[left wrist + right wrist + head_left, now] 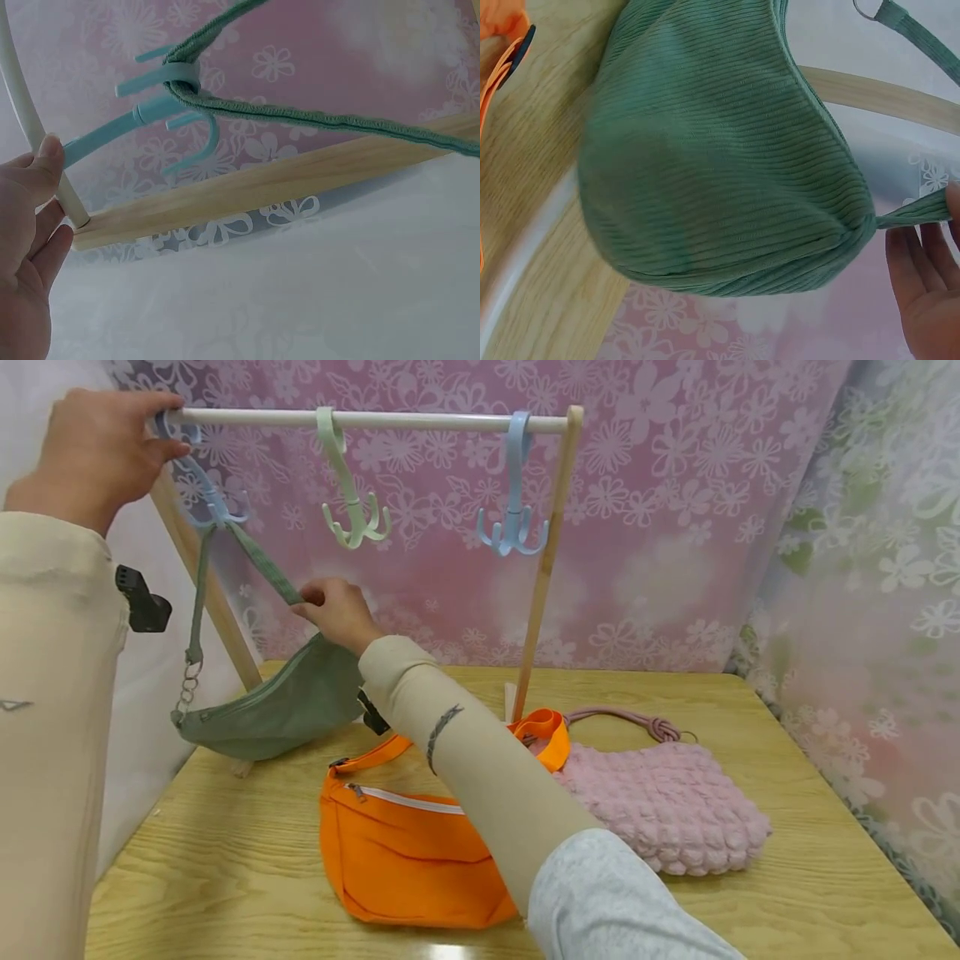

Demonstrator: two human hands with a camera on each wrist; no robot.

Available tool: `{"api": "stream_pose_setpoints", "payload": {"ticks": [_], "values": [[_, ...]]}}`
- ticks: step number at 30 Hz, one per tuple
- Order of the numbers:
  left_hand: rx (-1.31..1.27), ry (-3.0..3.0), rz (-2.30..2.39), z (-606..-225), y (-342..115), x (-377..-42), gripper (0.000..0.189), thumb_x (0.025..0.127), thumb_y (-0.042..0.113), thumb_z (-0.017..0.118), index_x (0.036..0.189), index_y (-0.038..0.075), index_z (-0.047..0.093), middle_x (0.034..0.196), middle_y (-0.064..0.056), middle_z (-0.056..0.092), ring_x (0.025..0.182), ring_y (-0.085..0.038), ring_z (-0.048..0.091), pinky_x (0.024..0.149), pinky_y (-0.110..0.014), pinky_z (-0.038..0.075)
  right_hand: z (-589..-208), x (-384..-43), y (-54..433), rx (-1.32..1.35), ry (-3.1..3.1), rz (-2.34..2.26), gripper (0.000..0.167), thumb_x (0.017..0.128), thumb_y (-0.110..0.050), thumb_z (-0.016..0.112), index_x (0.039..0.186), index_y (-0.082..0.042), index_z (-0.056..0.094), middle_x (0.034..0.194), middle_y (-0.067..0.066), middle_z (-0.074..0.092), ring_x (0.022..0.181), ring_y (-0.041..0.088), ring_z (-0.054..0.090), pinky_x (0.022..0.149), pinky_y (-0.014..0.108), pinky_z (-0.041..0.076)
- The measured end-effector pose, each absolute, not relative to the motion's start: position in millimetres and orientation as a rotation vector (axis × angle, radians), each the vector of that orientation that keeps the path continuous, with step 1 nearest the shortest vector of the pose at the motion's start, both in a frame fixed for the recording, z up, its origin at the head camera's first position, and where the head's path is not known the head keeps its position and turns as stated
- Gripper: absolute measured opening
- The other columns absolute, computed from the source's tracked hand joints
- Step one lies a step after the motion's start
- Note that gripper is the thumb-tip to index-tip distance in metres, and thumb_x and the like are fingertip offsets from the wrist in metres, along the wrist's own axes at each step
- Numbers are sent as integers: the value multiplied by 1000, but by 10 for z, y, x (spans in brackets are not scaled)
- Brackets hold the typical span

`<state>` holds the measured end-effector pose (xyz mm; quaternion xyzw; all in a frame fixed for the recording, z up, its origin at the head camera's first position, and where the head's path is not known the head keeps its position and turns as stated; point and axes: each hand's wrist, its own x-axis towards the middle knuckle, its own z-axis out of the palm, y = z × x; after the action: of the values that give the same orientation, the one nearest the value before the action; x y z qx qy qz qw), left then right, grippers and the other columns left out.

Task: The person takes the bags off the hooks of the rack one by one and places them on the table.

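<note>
At the left end of the white rod (255,417), my left hand (97,452) grips the top of a blue four-prong hook (215,508). In the left wrist view the thumb presses where the hook's stem (101,140) meets the rod. A green corduroy shoulder bag (277,714) hangs from this hook, its strap (300,118) looped over a prong. My right hand (337,610) pinches the strap just above the bag's right end, and the bag tilts up on that side. Rings (189,687) join the strap to its other end.
A pale green hook (352,518) and another blue hook (514,522) hang farther right on the rod. Wooden legs (550,552) hold the rack. An orange bag (412,868) and a pink puffy bag (667,806) lie on the wooden table (810,877), partly behind my right arm.
</note>
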<state>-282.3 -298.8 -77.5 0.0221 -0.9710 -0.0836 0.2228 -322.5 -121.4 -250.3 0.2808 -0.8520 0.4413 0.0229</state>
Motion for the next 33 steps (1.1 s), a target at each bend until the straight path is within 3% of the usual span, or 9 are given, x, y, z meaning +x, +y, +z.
{"api": "stream_pose_setpoints", "payload": {"ticks": [7,15,21,28,33], "values": [[12,-2604,-86,-790,-3066,-2814,51,103,13,47,151,11,31,128,-35,45,111,-52,38,107,-60,29,-2487,-3193,-1262,811,-2636,1340,30,93,-24,68,120,-13,69,111,-4,70,100,6,64,78,13,49],[6,-2571,-93,-837,-3116,-2779,49,103,14,46,150,16,33,130,-32,46,116,-51,36,113,-56,21,-2463,-3139,-1275,759,-2645,1410,29,93,-23,66,121,-16,70,112,-6,70,95,4,65,64,13,51],[14,-2572,-103,-846,-3096,-2801,50,103,16,47,151,18,32,128,-33,47,118,-51,34,116,-57,14,-2396,-3099,-1267,753,-2632,1396,27,94,-23,65,120,-17,71,109,-7,71,94,3,64,67,13,50],[20,-2561,-101,-836,-3023,-2839,49,103,20,49,150,17,35,122,-34,52,118,-50,35,114,-58,17,-2238,-3047,-1209,758,-2555,1331,25,96,-23,62,118,-14,71,103,-5,72,85,2,65,65,14,47],[37,-2575,-71,-823,-2970,-2860,50,103,22,50,150,17,35,122,-33,53,116,-50,37,112,-59,20,-2143,-3030,-1191,715,-2529,1260,26,96,-26,62,120,-17,71,105,-7,72,89,2,65,70,12,48]]}}
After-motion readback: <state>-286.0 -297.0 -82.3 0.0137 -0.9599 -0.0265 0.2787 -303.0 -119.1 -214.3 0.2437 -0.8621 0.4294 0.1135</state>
